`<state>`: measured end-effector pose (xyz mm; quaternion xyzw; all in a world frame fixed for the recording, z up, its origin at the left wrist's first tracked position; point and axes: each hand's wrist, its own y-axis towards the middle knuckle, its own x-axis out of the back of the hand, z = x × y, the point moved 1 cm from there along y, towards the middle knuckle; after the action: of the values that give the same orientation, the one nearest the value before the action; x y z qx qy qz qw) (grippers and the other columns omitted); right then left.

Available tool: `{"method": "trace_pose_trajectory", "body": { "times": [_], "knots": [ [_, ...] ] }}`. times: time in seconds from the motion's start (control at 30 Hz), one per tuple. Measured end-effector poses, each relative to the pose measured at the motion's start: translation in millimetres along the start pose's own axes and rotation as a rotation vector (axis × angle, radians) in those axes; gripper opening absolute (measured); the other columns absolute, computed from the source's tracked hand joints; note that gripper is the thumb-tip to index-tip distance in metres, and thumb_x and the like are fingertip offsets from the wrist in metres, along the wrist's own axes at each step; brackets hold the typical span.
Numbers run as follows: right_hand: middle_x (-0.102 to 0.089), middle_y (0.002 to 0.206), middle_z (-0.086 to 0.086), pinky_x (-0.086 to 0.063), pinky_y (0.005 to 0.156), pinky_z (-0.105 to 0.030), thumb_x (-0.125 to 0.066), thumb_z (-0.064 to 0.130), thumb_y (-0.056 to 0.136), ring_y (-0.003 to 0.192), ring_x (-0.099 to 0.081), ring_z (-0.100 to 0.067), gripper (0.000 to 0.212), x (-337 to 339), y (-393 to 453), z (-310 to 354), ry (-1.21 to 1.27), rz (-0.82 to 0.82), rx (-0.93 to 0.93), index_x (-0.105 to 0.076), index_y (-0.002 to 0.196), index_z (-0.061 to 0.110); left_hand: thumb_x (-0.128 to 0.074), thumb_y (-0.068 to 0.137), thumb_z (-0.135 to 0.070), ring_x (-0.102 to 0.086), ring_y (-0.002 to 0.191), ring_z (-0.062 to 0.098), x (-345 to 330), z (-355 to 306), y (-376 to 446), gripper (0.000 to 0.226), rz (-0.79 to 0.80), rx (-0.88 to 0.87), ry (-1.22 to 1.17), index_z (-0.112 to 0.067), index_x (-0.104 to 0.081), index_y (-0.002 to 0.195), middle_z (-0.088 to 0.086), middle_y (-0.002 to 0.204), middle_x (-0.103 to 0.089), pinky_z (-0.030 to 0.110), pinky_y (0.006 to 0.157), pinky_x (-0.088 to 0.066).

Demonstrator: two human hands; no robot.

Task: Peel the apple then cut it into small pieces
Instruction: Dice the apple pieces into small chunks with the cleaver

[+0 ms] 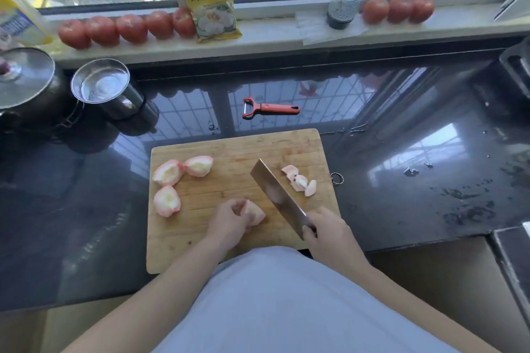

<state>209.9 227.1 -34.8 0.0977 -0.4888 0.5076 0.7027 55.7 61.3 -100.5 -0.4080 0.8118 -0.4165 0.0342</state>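
On the board (229, 249), the left hand (229, 223) pinches an apple piece (255, 213); the right hand (324, 228) grips the knife (275, 195) (blade toward 11 o'clock), slices (299, 180) beyond it.

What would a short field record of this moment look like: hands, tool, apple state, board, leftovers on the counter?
left hand: holds a peeled apple piece on the cutting board
right hand: grips the cleaver, blade raised beside that piece
uncut pieces: three peeled chunks at the board's left
small pieces: pile at the board's right
peeler: lying on the counter behind the board, untouched
stage: peeling done, cutting under way
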Motion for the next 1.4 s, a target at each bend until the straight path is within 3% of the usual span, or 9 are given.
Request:
{"method": "trace_pose_trajectory", "body": {
  "times": [0.13,0.3,0.43,0.63,0.77,0.9,1.03,1.17,1.4],
  "knots": [
    [-0.049,0.071,0.001,-0.044,0.057,-0.040,-0.050,0.015,0.094,0.065,-0.047,-0.028,0.015,3.9,3.1,3.2,-0.142,-0.006,0.134,-0.049,0.079,0.017,-0.065,0.100,-0.036,-0.076,0.084,0.022,-11.8,-5.8,-3.0,0.014,-0.071,0.074,-0.129,-0.023,-0.064,0.105,-0.001,0.109,-0.069,0.044,0.085,-0.062],
    [-0.042,0.062,0.002,-0.045,0.056,-0.044,-0.049,0.013,0.094,0.060,-0.040,-0.028,0.034,5.1,3.7,8.0,-0.155,-0.019,0.089,-0.031,0.067,0.024,-0.070,0.095,-0.038,-0.068,0.094,0.021,-7.6,-6.0,-7.3,0.016,-0.069,0.023,0.002,-0.026,-0.061,0.098,-0.002,0.101,-0.069,0.040,0.084,-0.056],
    [-0.040,0.061,0.004,-0.044,0.059,-0.042,-0.046,0.014,0.094,0.062,-0.040,-0.026,0.039,8.9,4.0,6.5,-0.113,-0.021,0.024,-0.026,0.064,0.026,-0.067,0.096,-0.026,-0.057,0.089,0.018,-9.5,-10.7,-14.1,0.014,-0.168,-0.284,0.192,-0.023,-0.055,0.090,-0.003,0.100,-0.056,0.026,0.066,-0.039],
    [-0.039,0.060,0.004,-0.037,0.059,-0.039,-0.047,0.012,0.094,0.061,-0.041,-0.027,0.035,14.1,4.6,8.3,-0.093,-0.064,0.019,-0.029,0.065,0.022,-0.069,0.085,0.001,-0.049,0.082,0.024,4.1,1.9,-0.9,0.023,-0.262,-0.744,0.727,-0.014,-0.052,0.086,-0.003,0.092,-0.043,0.036,0.063,-0.039],
    [-0.042,0.063,0.005,-0.041,0.061,-0.039,-0.047,0.014,0.094,0.064,-0.046,-0.026,0.029,12.3,2.8,6.3,-0.085,-0.040,0.003,-0.037,0.068,0.020,-0.072,0.089,-0.015,-0.047,0.092,0.016,8.0,19.9,-7.5,0.014,-0.195,-0.689,0.718,-0.018,-0.059,0.094,-0.009,0.098,-0.044,0.031,0.075,-0.040],
    [-0.045,0.064,0.006,-0.041,0.061,-0.038,-0.046,0.014,0.095,0.066,-0.047,-0.025,0.021,10.9,2.5,5.3,-0.074,-0.014,-0.023,-0.047,0.073,0.014,-0.067,0.094,-0.018,-0.054,0.091,0.014,13.0,14.5,-8.4,0.017,-0.260,-0.494,0.357,-0.025,-0.059,0.108,-0.009,0.106,-0.048,0.035,0.082,-0.049],
    [-0.044,0.063,0.006,-0.040,0.061,-0.038,-0.046,0.014,0.095,0.065,-0.046,-0.023,0.026,10.9,1.5,8.3,-0.075,0.005,-0.038,-0.042,0.069,0.017,-0.067,0.098,-0.023,-0.054,0.107,0.013,9.1,-2.8,2.3,0.045,-0.111,-0.385,0.386,-0.026,-0.057,0.141,-0.005,0.122,-0.054,0.031,0.096,-0.046],
    [-0.043,0.062,0.008,-0.032,0.059,-0.035,-0.046,0.013,0.094,0.062,-0.040,-0.016,0.037,10.3,-0.6,9.1,-0.071,0.006,-0.044,-0.030,0.062,0.023,-0.073,0.088,-0.023,-0.056,0.106,0.019,-4.1,-9.3,11.4,0.031,-0.068,-0.283,0.473,-0.028,-0.060,0.115,-0.004,0.115,-0.059,0.036,0.089,-0.047],
    [-0.053,0.070,0.007,-0.047,0.064,-0.038,-0.046,0.014,0.096,0.069,-0.053,-0.022,0.022,12.2,-4.8,6.1,-0.055,0.031,-0.055,-0.048,0.074,0.016,-0.077,0.084,-0.015,-0.053,0.097,0.017,-10.0,3.5,-0.7,0.040,-0.129,-0.324,0.462,-0.036,-0.043,0.083,-0.014,0.097,-0.051,0.040,0.081,-0.048]
  ]
}}
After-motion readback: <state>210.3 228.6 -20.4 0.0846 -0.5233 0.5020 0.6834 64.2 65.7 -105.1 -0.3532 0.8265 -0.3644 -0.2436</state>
